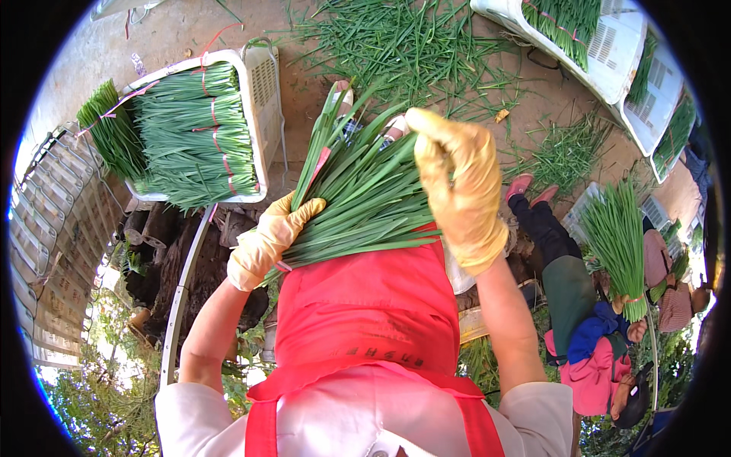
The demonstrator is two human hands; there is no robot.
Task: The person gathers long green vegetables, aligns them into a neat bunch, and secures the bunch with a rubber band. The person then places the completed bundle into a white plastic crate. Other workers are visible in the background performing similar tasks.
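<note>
A large bunch of green Chinese chives (365, 188) lies across my lap, over a red apron (365, 308). My left hand (271, 240), in a yellowish rubber glove, grips the bunch at its left end with the thumb on top. A pinkish-red strip (320, 163) shows among the leaves by that hand. My right hand (457, 188), gloved alike, is raised over the right end of the bunch. Its fingers are curled and slightly blurred; whether anything is pinched in them cannot be made out. The right hand hides that end of the chives.
At left, a white plastic crate (260, 114) holds several tied chive bundles (188, 131). Loose chive leaves (411, 45) litter the ground ahead. More white crates (617, 51) stand at upper right. A co-worker (594, 354) at right holds a tall chive bundle (617, 245).
</note>
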